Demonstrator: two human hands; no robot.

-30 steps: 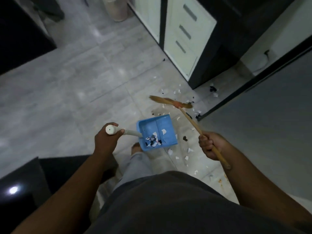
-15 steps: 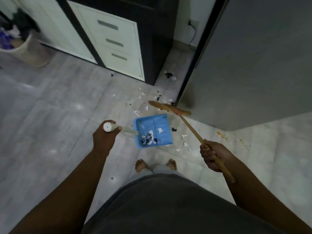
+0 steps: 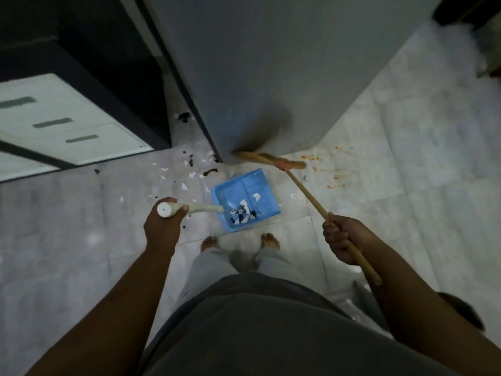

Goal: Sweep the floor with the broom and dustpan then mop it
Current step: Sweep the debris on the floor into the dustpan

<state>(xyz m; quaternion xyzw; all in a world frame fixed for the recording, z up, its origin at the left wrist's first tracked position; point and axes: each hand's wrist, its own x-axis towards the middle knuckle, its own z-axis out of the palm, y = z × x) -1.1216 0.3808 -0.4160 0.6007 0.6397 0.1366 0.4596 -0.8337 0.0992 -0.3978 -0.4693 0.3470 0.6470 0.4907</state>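
Both arms reach down and forward. The left hand [image 3: 162,226] grips the white handle of the blue dustpan [image 3: 245,199], which sits on the floor [image 3: 67,226] holding paper scraps. The right hand [image 3: 343,237] clasps the broom [image 3: 306,191], whose bristles touch the grey door [image 3: 271,63].

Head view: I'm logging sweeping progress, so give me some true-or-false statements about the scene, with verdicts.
The left hand grips the dustpan by its handle. True.
The dustpan is empty. False: paper scraps lie in it.
The right hand holds the broom by its stick. True.
The broom head rests inside the dustpan. False: it lies beyond it, at the foot of the grey panel.
Orange specks dot the floor right of the broom head. True.
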